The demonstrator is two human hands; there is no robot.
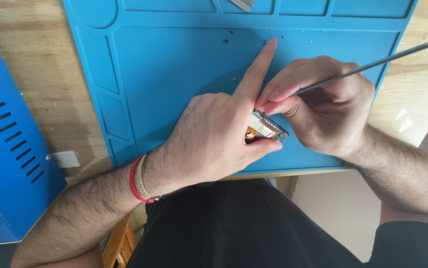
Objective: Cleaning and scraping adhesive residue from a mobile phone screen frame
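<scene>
Working close to the near edge of a blue work mat [174, 64], just above the wooden bench's [40, 84] front rim, with broad bare mat open toward the far side and to the left. Hemmed on the left by a blue metal panel [5, 149] with slots, well apart from the hands. One mat, one small electronic device [266, 128], one thin metal rod [373, 62], two hands, one red and beige wristband [138, 179], a few tiny specks near the mat's upper ridge. Left hand [214, 141] closed around the device, thumb beneath its lower edge, index finger stretched straight out over the mat. Right hand [323, 106] pinched shut on the rod like a pen, fingertips touching the device's upper right end, rod slanting up and away to the right. Device pressed between both hands, low on the mat, partly hidden by fingers.
</scene>
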